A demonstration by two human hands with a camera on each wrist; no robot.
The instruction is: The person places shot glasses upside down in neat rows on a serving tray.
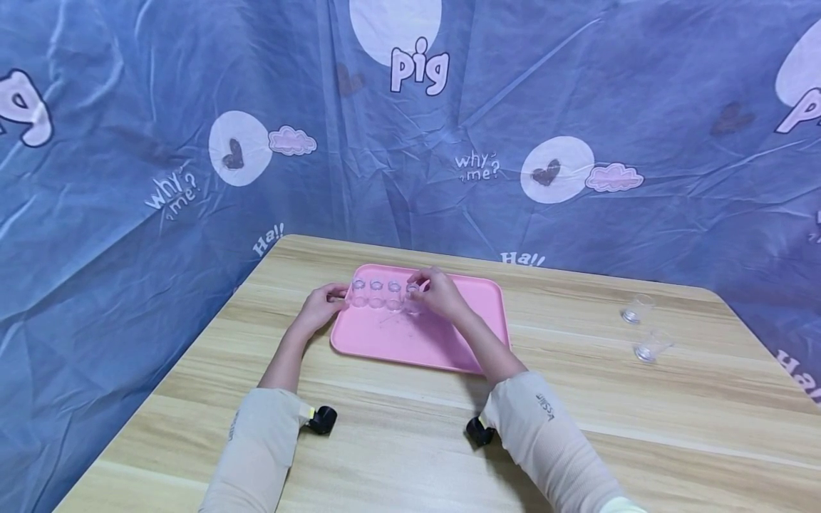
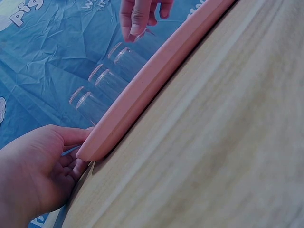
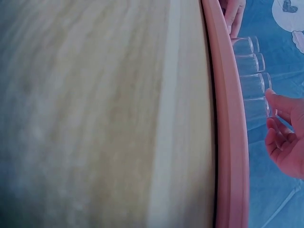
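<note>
A pink tray (image 1: 442,342) lies on the wooden table. Near its far left side, several small clear glasses (image 1: 375,292) stand in a row, their thick bases on top. My right hand (image 1: 439,292) pinches the base of the rightmost glass (image 3: 255,109) between thumb and fingers. At the tray's left edge is my left hand (image 1: 318,308). In the left wrist view its thumb lies against the tray's rim (image 2: 128,109) at the corner, with the other fingers curled below it.
Two more clear glasses stand on the table at the right, one farther back (image 1: 637,308) and one nearer (image 1: 652,346), thick bases down. A blue printed cloth (image 1: 398,178) hangs behind the table (image 1: 398,434) and along its left side.
</note>
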